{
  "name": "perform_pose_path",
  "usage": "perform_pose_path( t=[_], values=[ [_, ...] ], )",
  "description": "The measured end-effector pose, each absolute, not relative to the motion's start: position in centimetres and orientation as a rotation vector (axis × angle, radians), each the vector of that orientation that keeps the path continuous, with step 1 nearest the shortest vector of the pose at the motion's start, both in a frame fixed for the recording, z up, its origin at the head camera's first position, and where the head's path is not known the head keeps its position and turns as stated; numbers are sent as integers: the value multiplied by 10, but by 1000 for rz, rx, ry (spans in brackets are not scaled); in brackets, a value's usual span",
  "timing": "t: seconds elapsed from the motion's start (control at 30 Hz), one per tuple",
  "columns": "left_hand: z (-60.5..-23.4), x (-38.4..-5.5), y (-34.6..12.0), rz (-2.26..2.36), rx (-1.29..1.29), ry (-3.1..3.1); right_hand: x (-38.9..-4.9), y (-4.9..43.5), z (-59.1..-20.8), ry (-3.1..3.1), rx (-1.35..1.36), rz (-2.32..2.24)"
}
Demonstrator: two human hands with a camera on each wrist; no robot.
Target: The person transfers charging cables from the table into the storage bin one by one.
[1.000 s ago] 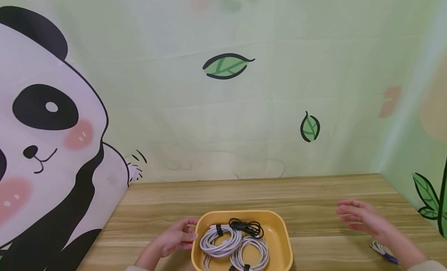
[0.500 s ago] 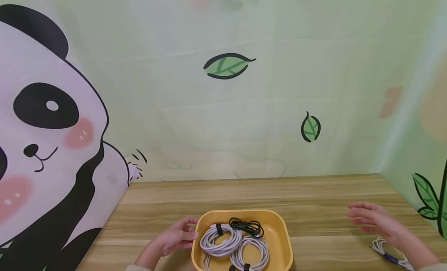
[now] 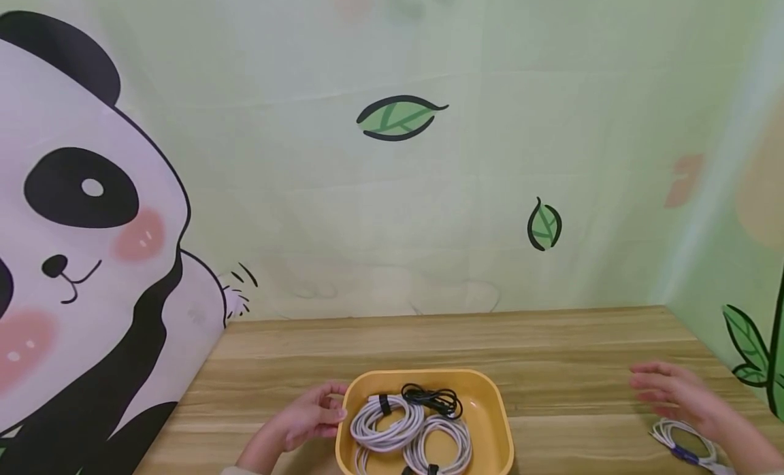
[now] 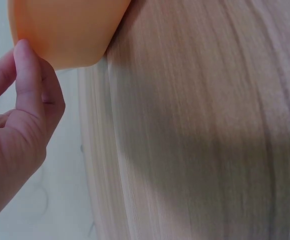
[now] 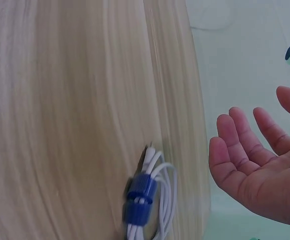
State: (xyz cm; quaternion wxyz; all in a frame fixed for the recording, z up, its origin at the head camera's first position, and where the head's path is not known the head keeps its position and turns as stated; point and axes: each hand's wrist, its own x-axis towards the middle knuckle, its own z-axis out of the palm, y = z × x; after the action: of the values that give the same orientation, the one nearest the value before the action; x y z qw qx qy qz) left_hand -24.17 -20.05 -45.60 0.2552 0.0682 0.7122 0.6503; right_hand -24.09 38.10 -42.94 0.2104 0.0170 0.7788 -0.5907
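Note:
My left hand (image 3: 309,417) holds the left side of a yellow plastic tray (image 3: 505,434) at its rim. In the left wrist view its fingertips meet the tray's outer wall (image 4: 70,30). Inside the tray lie two coiled white cables, one (image 3: 361,427) bound with a black strap and another (image 3: 468,448) lower right of it, plus a bundled black cable (image 3: 431,397). On the right, my right hand (image 3: 682,397) hovers with loosely bent fingers and an empty palm. Close to it a coiled white cable (image 5: 167,200) with a blue tie (image 5: 140,200) lies on the table, partly behind my forearm in the head view.
The wooden table (image 3: 563,352) runs back to a pale green backdrop (image 3: 294,189) printed with a panda (image 3: 92,271) and leaves. A side panel (image 3: 729,271) of the same green borders the table's right. The tray's near edge falls outside the head view.
My right hand has drifted right and slightly towards me, uncovering more of the coiled white cable with the blue tie. My left hand and the tray have stayed in place.

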Motion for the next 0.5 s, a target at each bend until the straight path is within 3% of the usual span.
perform_pose_path(
  t=[0.5],
  values=[
    [-459, -241, -200, 1767, 177, 1931, -235, 398, -441, 2237, 201, -1629]
  ],
)
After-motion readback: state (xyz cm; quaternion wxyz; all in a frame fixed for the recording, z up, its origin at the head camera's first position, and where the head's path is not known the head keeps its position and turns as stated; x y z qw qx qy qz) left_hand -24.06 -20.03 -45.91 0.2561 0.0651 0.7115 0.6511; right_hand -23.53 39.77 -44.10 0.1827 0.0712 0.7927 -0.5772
